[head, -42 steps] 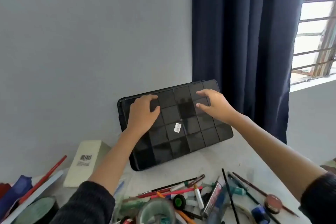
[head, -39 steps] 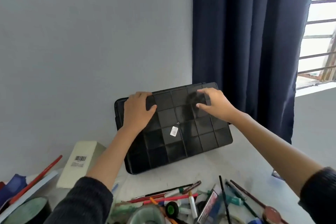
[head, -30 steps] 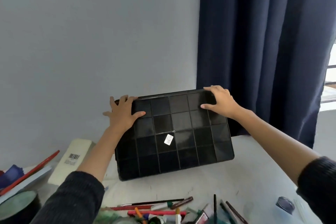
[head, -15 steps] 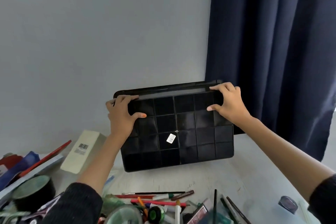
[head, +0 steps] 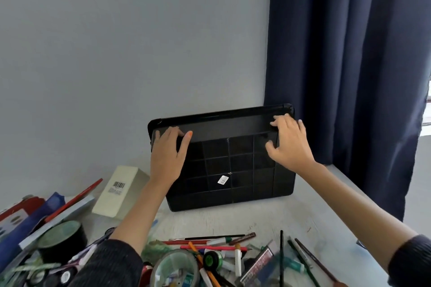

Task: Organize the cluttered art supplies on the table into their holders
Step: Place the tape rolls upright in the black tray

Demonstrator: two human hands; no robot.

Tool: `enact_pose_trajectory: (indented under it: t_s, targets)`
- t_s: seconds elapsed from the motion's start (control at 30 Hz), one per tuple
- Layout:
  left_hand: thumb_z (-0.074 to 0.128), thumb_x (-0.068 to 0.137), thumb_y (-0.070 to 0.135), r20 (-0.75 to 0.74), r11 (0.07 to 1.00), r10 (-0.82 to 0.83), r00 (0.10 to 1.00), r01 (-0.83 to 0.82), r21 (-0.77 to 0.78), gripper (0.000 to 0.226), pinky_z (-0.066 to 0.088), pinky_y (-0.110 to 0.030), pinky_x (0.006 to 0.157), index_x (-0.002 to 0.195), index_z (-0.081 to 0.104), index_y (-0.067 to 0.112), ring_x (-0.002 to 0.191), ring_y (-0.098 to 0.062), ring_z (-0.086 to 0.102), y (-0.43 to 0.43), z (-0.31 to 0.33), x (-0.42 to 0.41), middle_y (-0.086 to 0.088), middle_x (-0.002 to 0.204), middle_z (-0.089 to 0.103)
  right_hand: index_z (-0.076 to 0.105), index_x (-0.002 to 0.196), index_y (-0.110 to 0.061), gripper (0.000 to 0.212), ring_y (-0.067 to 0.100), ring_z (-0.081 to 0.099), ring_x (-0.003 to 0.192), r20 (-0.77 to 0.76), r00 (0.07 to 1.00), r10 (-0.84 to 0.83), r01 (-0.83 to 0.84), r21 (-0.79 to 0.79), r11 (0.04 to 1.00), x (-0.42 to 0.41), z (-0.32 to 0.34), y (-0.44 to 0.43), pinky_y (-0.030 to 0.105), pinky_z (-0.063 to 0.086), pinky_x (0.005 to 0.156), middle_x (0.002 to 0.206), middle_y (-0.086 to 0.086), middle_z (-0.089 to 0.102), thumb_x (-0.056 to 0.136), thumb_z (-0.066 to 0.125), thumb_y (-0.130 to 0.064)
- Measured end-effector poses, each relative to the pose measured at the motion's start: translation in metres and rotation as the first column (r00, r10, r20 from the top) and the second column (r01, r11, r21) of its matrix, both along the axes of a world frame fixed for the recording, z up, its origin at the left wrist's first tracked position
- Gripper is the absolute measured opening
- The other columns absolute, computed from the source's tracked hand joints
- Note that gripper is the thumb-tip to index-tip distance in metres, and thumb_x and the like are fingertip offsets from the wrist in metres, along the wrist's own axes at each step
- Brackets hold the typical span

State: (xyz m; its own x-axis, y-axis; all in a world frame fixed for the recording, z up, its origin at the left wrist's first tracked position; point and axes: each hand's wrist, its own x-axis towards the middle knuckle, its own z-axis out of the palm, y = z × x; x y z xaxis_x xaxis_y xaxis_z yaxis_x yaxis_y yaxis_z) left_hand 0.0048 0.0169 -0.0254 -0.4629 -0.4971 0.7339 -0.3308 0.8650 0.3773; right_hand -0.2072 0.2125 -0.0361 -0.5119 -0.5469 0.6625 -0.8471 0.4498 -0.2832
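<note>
— Where is the tray (head: 240, 163) right now?

— In the centre of the frame. It stands on its lower long edge on the table (head: 268, 214), with its top tipped back toward the wall (head: 116, 65). The left hand (head: 166, 156) is wrapped over its upper left corner and the right hand (head: 290, 144) over the upper right. Both thumbs are on the gridded face.

— So the job looks like laying it flat?

— I think so. Both hands should move evenly, using the bottom edge as a hinge, so it neither slips nor twists.

— Where should it land?

— On the bare strip just below it. The pens and brushes (head: 217, 247) along the bottom of the frame lie close, and the white box (head: 119, 190) sits just to the left. It should come down slowly and stop short of them.
</note>
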Motion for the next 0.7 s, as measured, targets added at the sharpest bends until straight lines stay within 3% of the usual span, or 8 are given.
enact_pose_trajectory:
  t_s: [0.07,0.13,0.23,0.37,0.47,0.57,0.63,0.7]
  targets:
    - [0.041,0.097,0.037,0.030,0.998,0.018,0.999,-0.017,-0.060,0.033,0.036,-0.033,0.095,0.100,0.060,0.010,0.098,-0.021,0.057,0.001,0.000,-0.001,-0.004,0.102,0.064,0.053,0.119,-0.014,0.040,0.021,0.040,0.128,0.017,0.997,0.078,-0.077,-0.021,0.997,0.008,0.006,0.000,0.042,0.010,0.115,0.126,0.002,0.054,0.084,0.048,-0.032]
    - [0.046,0.097,0.031,0.084,0.986,0.067,0.994,-0.053,-0.160,0.026,0.037,-0.033,0.085,0.100,0.061,0.011,0.095,-0.023,0.056,0.000,-0.002,-0.003,-0.005,0.101,0.062,0.052,0.123,-0.018,0.040,0.019,0.044,0.121,0.024,0.994,0.106,-0.105,-0.032,0.994,0.013,0.014,-0.005,0.040,0.016,0.113,0.124,0.001,0.054,0.091,0.041,-0.040]
    - [0.048,0.093,0.031,0.132,0.972,0.120,0.984,-0.089,-0.215,0.023,0.038,-0.038,0.080,0.099,0.062,0.014,0.096,-0.026,0.052,-0.001,-0.004,0.000,-0.006,0.104,0.060,0.040,0.137,-0.015,0.055,0.025,0.042,0.118,-0.018,0.998,0.058,-0.057,0.062,0.996,0.011,0.023,-0.015,0.038,0.030,0.104,0.127,0.009,0.045,0.092,0.048,-0.046]
    - [0.059,0.089,0.035,0.149,0.984,0.050,0.988,-0.023,-0.177,0.021,0.032,-0.031,0.080,0.095,0.063,0.015,0.097,-0.023,0.049,-0.002,-0.002,0.009,-0.004,0.105,0.056,0.041,0.140,-0.019,0.064,0.029,0.031,0.129,-0.142,0.989,0.043,-0.012,0.213,0.977,0.003,0.030,-0.018,0.042,0.020,0.108,0.138,0.012,0.036,0.087,0.051,-0.053]
    - [0.065,0.084,0.038,0.112,0.988,0.018,0.994,-0.001,-0.151,0.030,0.031,-0.033,0.095,0.103,0.061,0.015,0.117,-0.025,0.044,-0.005,0.000,0.012,-0.007,0.125,0.048,0.035,0.143,-0.022,0.062,0.024,0.029,0.133,0.002,0.996,0.092,-0.087,0.328,0.941,0.001,0.039,-0.020,0.042,0.007,0.114,0.137,0.008,0.042,0.089,0.050,-0.050]
    - [0.061,0.085,0.048,0.171,0.995,-0.089,0.981,0.097,-0.039,0.059,0.016,-0.039,0.113,0.134,0.043,0.022,0.137,-0.022,0.028,-0.007,0.007,0.017,-0.006,0.146,0.035,0.039,0.140,-0.023,0.065,0.025,0.034,0.124,0.068,0.992,0.102,-0.120,0.371,0.921,0.005,0.051,-0.018,0.039,0.022,0.108,0.129,0.007,0.046,0.084,0.061,-0.047]
    - [0.057,0.084,0.055,0.250,0.990,-0.141,0.958,0.144,0.004,0.063,0.009,-0.036,0.116,0.137,0.041,0.024,0.133,-0.019,0.036,-0.007,0.015,0.019,-0.002,0.138,0.047,0.045,0.135,-0.019,0.067,0.025,0.036,0.120,0.152,0.983,0.107,-0.161,0.416,0.895,0.005,0.059,-0.013,0.039,0.029,0.104,0.124,0.005,0.048,0.079,0.068,-0.046]
    - [0.062,0.081,0.055,0.275,0.982,-0.182,0.944,0.158,0.108,0.053,0.027,-0.036,0.111,0.125,0.055,0.026,0.118,-0.017,0.050,-0.005,0.022,0.022,0.004,0.121,0.061,0.052,0.125,-0.017,0.064,0.022,0.045,0.112,0.280,0.951,0.130,-0.241,0.411,0.879,0.004,0.061,-0.008,0.037,0.038,0.099,0.119,0.002,0.053,0.072,0.075,-0.046]
